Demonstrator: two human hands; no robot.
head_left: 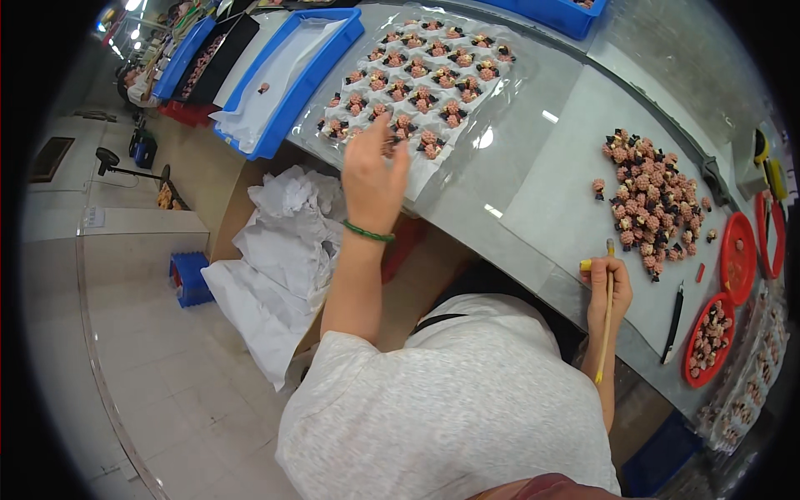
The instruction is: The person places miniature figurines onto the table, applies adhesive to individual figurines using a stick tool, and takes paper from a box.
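Observation:
My left hand (373,171), with a green bangle on the wrist, reaches over the near edge of a white moulded tray (467,50) that holds rows of small pink and black figurines. Its fingers touch the nearest row; whether they grip a piece I cannot tell. My right hand (607,283) rests on the grey table and holds a thin wooden paintbrush (607,321) upright. Just beyond that hand, a loose pile of the same pink figurines (650,200) lies on a pale mat.
A blue tray with white paper (287,75) stands left of the white tray. Red dishes (737,258) (708,342), one with figurines, sit at the right. A black pen (672,323) lies near them. Crumpled white paper (283,250) fills a box beside my knee.

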